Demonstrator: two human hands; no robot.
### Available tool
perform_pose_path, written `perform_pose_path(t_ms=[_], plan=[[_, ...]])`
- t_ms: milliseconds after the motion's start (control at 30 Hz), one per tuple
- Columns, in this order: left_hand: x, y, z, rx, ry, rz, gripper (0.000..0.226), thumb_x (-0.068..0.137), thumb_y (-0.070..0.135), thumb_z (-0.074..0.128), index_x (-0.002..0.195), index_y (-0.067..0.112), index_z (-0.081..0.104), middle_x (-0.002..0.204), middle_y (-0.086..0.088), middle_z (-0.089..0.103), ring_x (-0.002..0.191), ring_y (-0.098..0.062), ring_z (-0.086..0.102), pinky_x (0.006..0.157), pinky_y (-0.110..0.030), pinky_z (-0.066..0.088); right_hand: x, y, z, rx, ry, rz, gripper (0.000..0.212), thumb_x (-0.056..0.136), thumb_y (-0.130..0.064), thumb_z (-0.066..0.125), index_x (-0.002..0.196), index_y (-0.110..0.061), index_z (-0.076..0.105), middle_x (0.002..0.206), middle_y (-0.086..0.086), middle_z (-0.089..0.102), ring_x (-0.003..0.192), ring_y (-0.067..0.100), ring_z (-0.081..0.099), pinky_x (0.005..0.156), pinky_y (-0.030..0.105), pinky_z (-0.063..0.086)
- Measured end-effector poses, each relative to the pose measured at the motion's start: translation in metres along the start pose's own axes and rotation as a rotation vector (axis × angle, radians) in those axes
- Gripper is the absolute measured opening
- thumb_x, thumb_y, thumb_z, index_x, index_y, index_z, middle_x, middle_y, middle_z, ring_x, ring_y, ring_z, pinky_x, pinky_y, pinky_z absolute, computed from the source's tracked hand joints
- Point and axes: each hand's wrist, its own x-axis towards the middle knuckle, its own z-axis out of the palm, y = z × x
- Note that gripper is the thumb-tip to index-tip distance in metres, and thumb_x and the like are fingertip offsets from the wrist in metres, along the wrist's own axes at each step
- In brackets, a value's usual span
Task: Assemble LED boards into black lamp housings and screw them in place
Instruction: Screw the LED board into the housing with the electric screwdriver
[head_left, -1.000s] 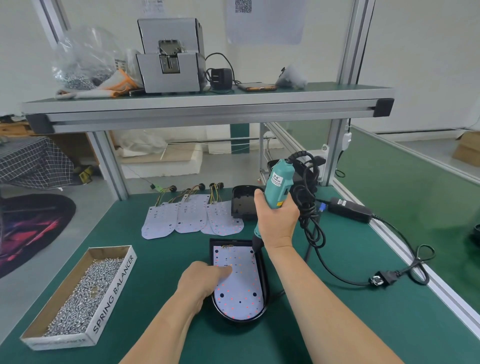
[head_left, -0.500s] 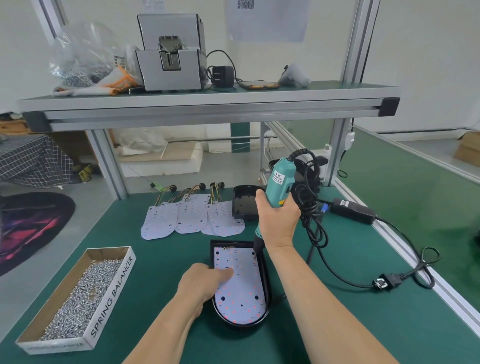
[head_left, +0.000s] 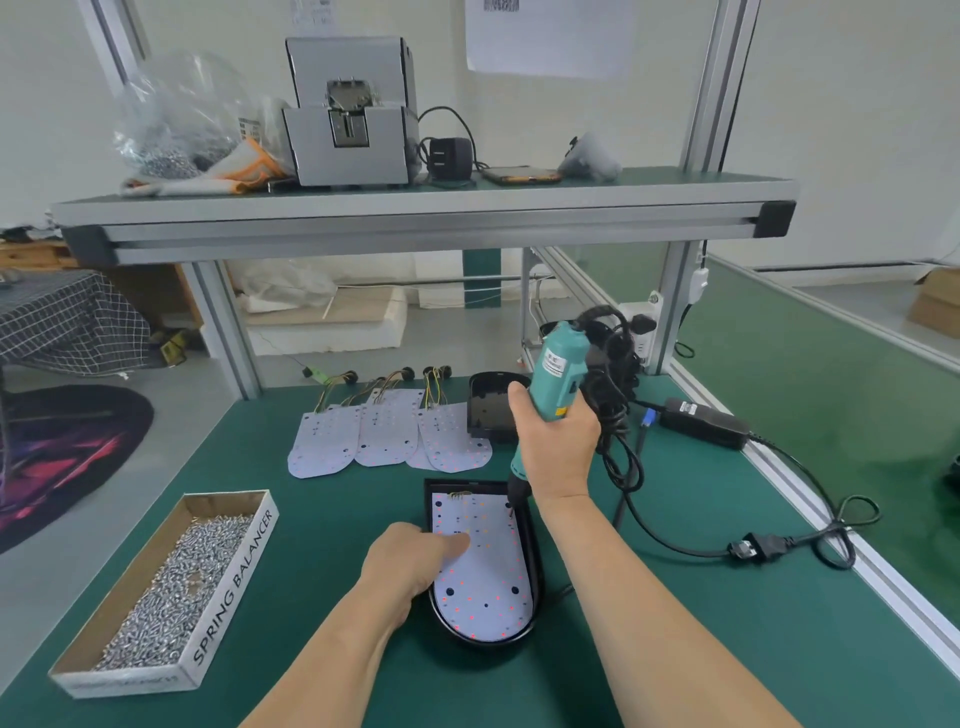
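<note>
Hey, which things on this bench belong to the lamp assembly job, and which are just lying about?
In the job: electric screwdriver in right hand; LED board in black housing, pressed by left hand; box of screws; spare LED boards; empty housing.
Lying about: phone, black charger, grey machine on the shelf.

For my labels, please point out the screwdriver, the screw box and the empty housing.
screwdriver (head_left: 561, 364), head view, teal upper body.
screw box (head_left: 234, 587), head view, printed side wall.
empty housing (head_left: 488, 410), head view, its black inside.
</note>
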Motion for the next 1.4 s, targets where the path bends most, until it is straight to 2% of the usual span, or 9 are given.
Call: perform_pose_path(t_ms=[267, 433, 500, 567, 633, 733, 900, 1067, 1400], plan=[[-0.013, -0.001, -0.011, -0.035, -0.002, 0.031, 0.056, 0.065, 0.05, 0.084, 0.08, 0.001, 0.059, 0.083, -0.009, 0.064, 0.074, -0.026, 0.062, 0.063, -0.03, 0.039, 0.008, -0.046, -0.025, 0.202, 0.095, 0.06, 0.025, 0.076, -0.026, 0.075, 0.062, -0.025, 0.054, 0.058, -0.011, 0.052, 0.058, 0.011, 0.048, 0.06, 0.03, 0.045], [-0.02, 0.005, -0.022, -0.06, 0.084, 0.049, 0.059, 0.084, 0.063, 0.067, 0.067, 0.022, 0.029, 0.06, 0.003, 0.025, 0.052, -0.017, 0.022, 0.049, -0.029, 0.017, 0.002, -0.055, -0.032, 0.244, 0.127, 0.098, 0.023, 0.076, -0.024, 0.076, 0.066, -0.023, 0.055, 0.059, -0.009, 0.055, 0.059, 0.013, 0.051, 0.06, 0.03, 0.048], [-0.018, 0.004, -0.028, -0.313, 0.066, -0.024, 0.041, 0.096, 0.044, 0.062, 0.073, 0.017, 0.044, 0.059, -0.001, 0.035, 0.05, -0.016, 0.03, 0.045, -0.025, 0.027, -0.001, -0.059, -0.034, 0.256, 0.14, 0.117, 0.023, 0.075, -0.026, 0.076, 0.065, -0.025, 0.056, 0.059, -0.009, 0.056, 0.059, 0.013, 0.052, 0.059, 0.027, 0.048], [-0.02, 0.004, -0.037, -0.658, 0.011, -0.086, 0.008, 0.101, 0.001, 0.05, 0.095, -0.004, 0.054, 0.076, -0.015, 0.051, 0.064, -0.022, 0.051, 0.051, -0.029, 0.047, -0.005, -0.062, -0.036, 0.274, 0.163, 0.141, 0.021, 0.073, -0.027, 0.076, 0.066, -0.025, 0.056, 0.061, -0.006, 0.057, 0.06, 0.015, 0.053, 0.058, 0.027, 0.049], [-0.025, 0.001, -0.046, -0.848, -0.05, -0.103, 0.025, 0.094, -0.024, 0.032, 0.104, -0.012, 0.051, 0.093, -0.025, 0.053, 0.08, -0.03, 0.059, 0.068, -0.033, 0.055, -0.01, -0.066, -0.037, 0.306, 0.188, 0.166, 0.019, 0.072, -0.027, 0.077, 0.067, -0.026, 0.059, 0.062, -0.002, 0.057, 0.06, 0.017, 0.053, 0.056, 0.027, 0.048], [-0.033, -0.003, -0.055, -0.949, -0.073, -0.069, 0.033, 0.095, -0.025, 0.026, 0.113, -0.015, 0.051, 0.105, -0.027, 0.055, 0.087, -0.029, 0.066, 0.083, -0.033, 0.051, -0.019, -0.072, -0.038, 0.377, 0.216, 0.201, 0.018, 0.075, -0.024, 0.077, 0.07, -0.026, 0.06, 0.06, -0.004, 0.057, 0.057, 0.016, 0.053, 0.057, 0.028, 0.047], [-0.047, -0.004, -0.051, -1.055, -0.114, 0.0, 0.009, 0.096, -0.007, 0.055, 0.095, -0.015, 0.06, 0.084, -0.022, 0.07, 0.062, -0.019, 0.074, 0.049, -0.015, 0.055, -0.037, -0.085, -0.037, 0.505, 0.249, 0.258, 0.023, 0.08, -0.017, 0.076, 0.074, -0.018, 0.054, 0.054, -0.006, 0.054, 0.049, 0.011, 0.052, 0.05, 0.023, 0.046], [-0.059, 0.009, -0.042, -1.005, -0.225, -0.038, 0.01, 0.083, 0.007, 0.074, 0.081, -0.002, 0.071, 0.064, -0.006, 0.065, 0.047, -0.005, 0.06, 0.04, -0.01, 0.047, -0.042, -0.099, -0.035, 0.595, 0.271, 0.311, 0.025, 0.086, -0.01, 0.073, 0.078, -0.018, 0.051, 0.052, -0.008, 0.052, 0.049, 0.01, 0.05, 0.052, 0.023, 0.044], [-0.069, 0.009, -0.032, -1.004, -0.39, -0.008, 0.027, 0.089, -0.015, 0.054, 0.076, -0.009, 0.077, 0.081, -0.02, 0.072, 0.067, -0.018, 0.074, 0.054, -0.016, 0.057, -0.044, -0.109, -0.043, 0.61, 0.318, 0.3, 0.025, 0.087, -0.009, 0.073, 0.077, -0.018, 0.052, 0.052, -0.011, 0.054, 0.049, 0.01, 0.051, 0.061, 0.029, 0.044]])
